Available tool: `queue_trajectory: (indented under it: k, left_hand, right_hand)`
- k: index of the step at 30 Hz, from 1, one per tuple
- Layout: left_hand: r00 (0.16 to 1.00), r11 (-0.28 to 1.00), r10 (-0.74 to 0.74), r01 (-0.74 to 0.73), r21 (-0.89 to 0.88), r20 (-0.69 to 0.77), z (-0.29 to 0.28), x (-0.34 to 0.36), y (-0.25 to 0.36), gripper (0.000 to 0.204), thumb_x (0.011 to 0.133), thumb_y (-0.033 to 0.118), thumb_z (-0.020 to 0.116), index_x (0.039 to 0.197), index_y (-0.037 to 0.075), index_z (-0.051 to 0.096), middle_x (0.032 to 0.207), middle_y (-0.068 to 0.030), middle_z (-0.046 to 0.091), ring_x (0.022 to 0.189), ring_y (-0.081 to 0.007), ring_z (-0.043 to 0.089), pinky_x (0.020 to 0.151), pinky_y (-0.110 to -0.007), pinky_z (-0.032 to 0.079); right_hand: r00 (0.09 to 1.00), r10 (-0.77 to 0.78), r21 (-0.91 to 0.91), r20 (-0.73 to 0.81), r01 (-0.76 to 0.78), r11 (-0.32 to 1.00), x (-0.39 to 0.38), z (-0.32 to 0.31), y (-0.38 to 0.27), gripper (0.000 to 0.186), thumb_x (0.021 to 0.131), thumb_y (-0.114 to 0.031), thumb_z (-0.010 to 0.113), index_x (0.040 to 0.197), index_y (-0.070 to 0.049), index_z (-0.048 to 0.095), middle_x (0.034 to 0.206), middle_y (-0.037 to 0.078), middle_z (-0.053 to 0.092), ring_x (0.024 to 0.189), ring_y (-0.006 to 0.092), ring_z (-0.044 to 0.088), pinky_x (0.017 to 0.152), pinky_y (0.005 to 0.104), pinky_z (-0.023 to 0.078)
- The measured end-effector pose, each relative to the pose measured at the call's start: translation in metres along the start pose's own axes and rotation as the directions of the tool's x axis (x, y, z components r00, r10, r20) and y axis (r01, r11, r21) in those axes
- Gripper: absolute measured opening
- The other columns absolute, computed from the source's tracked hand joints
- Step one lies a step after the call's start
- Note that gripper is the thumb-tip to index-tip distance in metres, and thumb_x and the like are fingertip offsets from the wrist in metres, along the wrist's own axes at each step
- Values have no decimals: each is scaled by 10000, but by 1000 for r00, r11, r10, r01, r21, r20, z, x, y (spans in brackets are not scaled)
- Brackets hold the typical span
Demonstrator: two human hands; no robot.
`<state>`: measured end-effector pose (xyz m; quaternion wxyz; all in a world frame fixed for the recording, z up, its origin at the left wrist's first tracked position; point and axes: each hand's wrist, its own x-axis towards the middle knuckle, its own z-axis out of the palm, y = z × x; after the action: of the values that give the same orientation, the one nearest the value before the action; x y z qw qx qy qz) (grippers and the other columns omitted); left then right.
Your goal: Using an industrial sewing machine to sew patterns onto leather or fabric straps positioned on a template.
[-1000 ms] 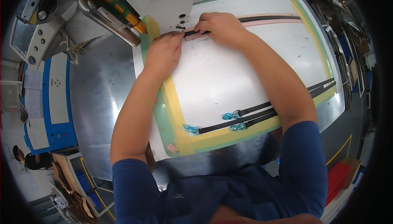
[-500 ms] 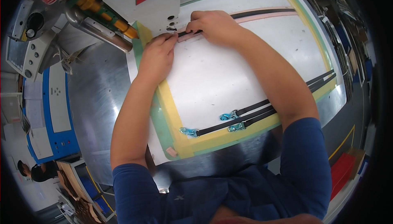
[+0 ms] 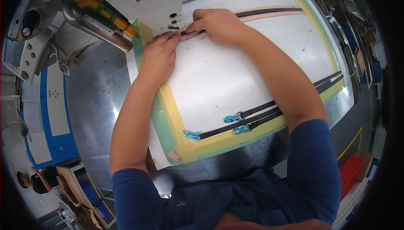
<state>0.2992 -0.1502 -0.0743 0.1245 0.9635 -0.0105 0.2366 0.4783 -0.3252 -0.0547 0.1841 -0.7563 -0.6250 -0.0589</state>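
A flat black strap lies between pale pink strips along the far side of a white board. My left hand has its fingers pressed together at the strap's left end, below the white machine head. Just to the right, my right hand is closed over the same strap, thumb and fingertips pinching down on it. Both palms and part of the strap are hidden. Nearer me, several black straps with metal clips lie side by side; one clip has blue film on it.
Yellow tape and green tape border the board, which lies on a metal table. A brass-coloured cylinder and a steel tube stand left of the machine head. Another person is far off at the lower left.
The whole view has shifted slightly left. Both hands stay at the strap with only slight finger movement. The distant person has raised a hand.
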Motion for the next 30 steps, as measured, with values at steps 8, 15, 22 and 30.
queue_trajectory:
  k: [8,15,22,30]
  left_hand:
    - [1000,999,17,-17,40,12,-2,0,1,335,949,30,620,1270,45,714,1278,-145,706,1137,-363,667,989,-437,547]
    - [1000,999,15,-16,48,12,-2,0,1,342,939,24,622,1268,50,716,1277,-140,708,1135,-360,669,981,-444,550]
    - [1000,998,17,-18,57,10,-1,-2,0,358,933,24,613,1276,55,711,1285,-122,703,1163,-329,657,998,-431,538]
    - [997,996,-38,32,81,73,-3,1,14,379,964,104,606,1334,83,684,1352,-114,661,1224,-326,618,1049,-439,498]
  right_hand:
    - [1000,15,8,6,-15,1000,-1,-3,-1,477,839,53,589,1153,-237,802,1068,46,683,981,289,691,825,430,561]
    - [998,45,7,39,-45,999,-1,-4,-2,461,858,40,604,1152,-260,793,1054,34,666,1030,268,687,834,408,563]
    - [997,53,6,49,-53,999,1,0,1,458,876,26,595,1158,-276,792,1072,33,673,1029,272,686,827,415,564]
    - [1000,1,-217,-18,-5,976,-9,-13,-20,372,933,-78,598,1170,-290,791,1334,11,643,1112,255,666,902,392,592]
